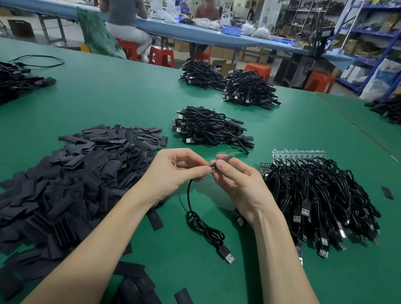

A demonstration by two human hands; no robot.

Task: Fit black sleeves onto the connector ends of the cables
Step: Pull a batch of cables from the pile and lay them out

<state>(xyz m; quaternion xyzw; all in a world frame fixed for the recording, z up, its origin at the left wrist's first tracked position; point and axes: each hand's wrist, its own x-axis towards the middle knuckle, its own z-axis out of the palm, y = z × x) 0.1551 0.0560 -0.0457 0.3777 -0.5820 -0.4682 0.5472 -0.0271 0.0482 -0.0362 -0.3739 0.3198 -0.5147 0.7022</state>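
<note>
Now, left hand [175,167]: pinches the cable [207,229] just behind its small end.
Right hand [237,180]: pinches a sleeve [226,158] in thumb and finger, right at that cable end.
Cable: hangs from the hands; its loops and USB plug [228,253] lie on the table [126,94].
Sleeve pile [67,187]: loose, to the left.
Cable pile [318,201]: to the right.
Blue bin [231,30]: far off; contents cannot be made out.
</note>
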